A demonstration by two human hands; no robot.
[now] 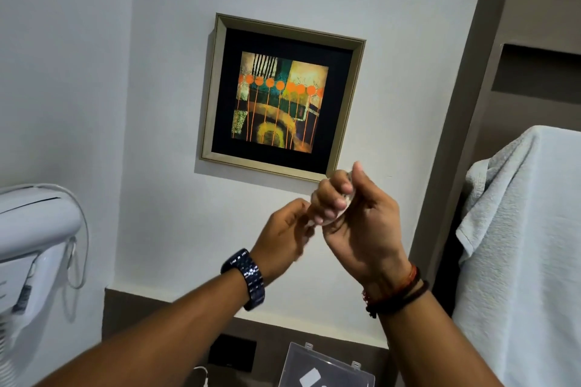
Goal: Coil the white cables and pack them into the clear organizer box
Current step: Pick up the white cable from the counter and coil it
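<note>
Both hands are raised in front of a white wall. My right hand is closed around a small coiled bundle of white cable, of which only a pale, blurred rim shows between the fingers. My left hand sits just to its left with fingertips pinched at the bundle's lower end. The clear organizer box stands with its lid open at the bottom edge, below the hands. Another white cable with a plug lies to the box's left.
A framed abstract picture hangs on the wall behind the hands. A white wall-mounted appliance with a looped cord is at left. A white towel drapes at right. A dark socket plate sits near the box.
</note>
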